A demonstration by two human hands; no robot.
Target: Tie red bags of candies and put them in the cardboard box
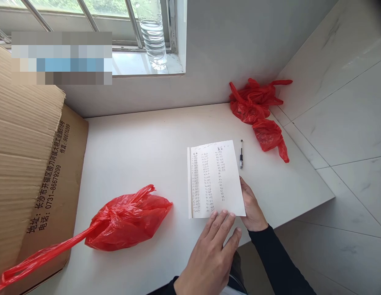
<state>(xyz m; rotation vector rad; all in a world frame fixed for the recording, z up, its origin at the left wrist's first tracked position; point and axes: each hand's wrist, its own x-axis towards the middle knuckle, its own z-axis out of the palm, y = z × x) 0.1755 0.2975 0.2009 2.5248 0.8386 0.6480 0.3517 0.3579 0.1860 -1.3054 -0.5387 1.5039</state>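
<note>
From the head camera, a sheet of paper covered in handwritten columns lies flat on the white table, towards its near right side. The left hand rests at the sheet's bottom edge, its fingers spread and flat, the tips touching the paper. The right hand, in a black sleeve, sits against the sheet's lower right corner; its fingers are hidden by the paper, so I cannot tell whether they grip it. A pen lies just right of the sheet. A knotted red bag sits to the left, beside a cardboard box. More red bags lie in the far corner, and a water bottle stands on the windowsill.
</note>
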